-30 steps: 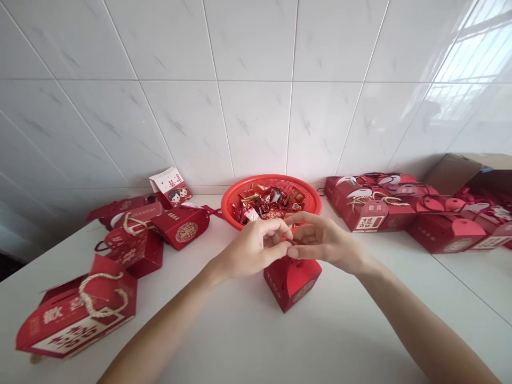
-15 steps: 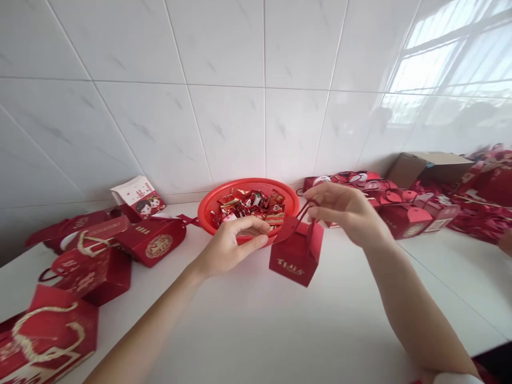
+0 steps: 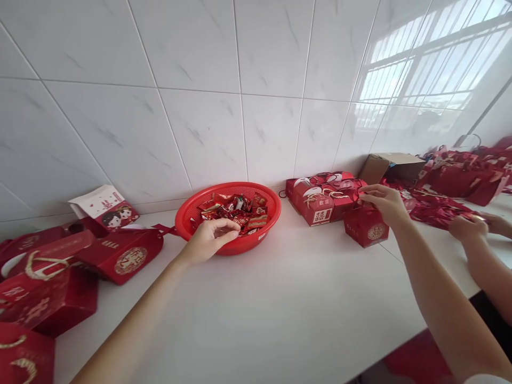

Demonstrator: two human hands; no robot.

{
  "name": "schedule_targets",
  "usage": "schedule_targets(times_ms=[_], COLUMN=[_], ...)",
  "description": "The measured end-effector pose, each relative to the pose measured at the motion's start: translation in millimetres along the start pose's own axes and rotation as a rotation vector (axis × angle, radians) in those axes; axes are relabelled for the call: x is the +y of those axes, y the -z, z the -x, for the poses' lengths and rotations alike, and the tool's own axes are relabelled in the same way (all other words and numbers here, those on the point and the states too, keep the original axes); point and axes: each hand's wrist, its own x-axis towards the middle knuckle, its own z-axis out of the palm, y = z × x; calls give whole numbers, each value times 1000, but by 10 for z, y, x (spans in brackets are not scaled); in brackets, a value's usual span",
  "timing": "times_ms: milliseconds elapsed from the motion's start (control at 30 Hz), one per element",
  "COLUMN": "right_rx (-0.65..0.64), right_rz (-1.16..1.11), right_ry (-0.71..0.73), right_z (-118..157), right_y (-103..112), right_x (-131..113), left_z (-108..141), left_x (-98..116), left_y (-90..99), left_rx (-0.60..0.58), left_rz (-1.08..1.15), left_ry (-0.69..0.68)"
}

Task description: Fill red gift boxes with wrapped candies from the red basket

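Observation:
A small red gift box [image 3: 367, 228] with a round gold emblem is at the right, beside a group of closed red boxes [image 3: 319, 208]. My right hand [image 3: 384, 201] pinches its cord handle from above. My left hand [image 3: 212, 238] hovers at the front rim of a red plastic basket [image 3: 192, 205], thumb and fingers apart, holding nothing. Wrapped sweets [image 3: 240, 220] in red and gold lie inside the basket. Whether the held box rests on the table or hangs just above it is hard to tell.
Several red boxes [image 3: 130, 256] crowd the left side, with a white-topped box [image 3: 100, 205] behind. At the right are a cardboard box [image 3: 392, 162], piled red packaging [image 3: 440, 209] and another person's hands [image 3: 470, 229]. A tiled wall [image 3: 276, 133] stands behind.
My right hand has carried the red box rightward to the group of boxes. My left hand remains by the basket's front rim. The view has turned right, showing more of the other person's hands.

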Motion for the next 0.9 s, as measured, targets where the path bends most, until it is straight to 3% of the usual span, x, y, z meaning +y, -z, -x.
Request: schedule_targets(times_ms=[233,400,567,800,900], right_rx=[155,290,312,285,343], right_rz=[-55,-110,-180,-308,-326], right_ry=[1,77,91,67,58], right_z=[-235,-320,-344,-281,-272], right_y=[-21,-169,-348,-280,-316], right_x=[325,425,477,495,472], left_z=[5,6,16,34,30], left_x=[-11,-29,-17,39,17], left_y=[-10,-9,-15,-13,-20], left_rx=[-26,-37,-29,-37,-30], left_rz=[-21,-33,-32,-43,-42], left_ry=[-25,-28,-37,-33,-43])
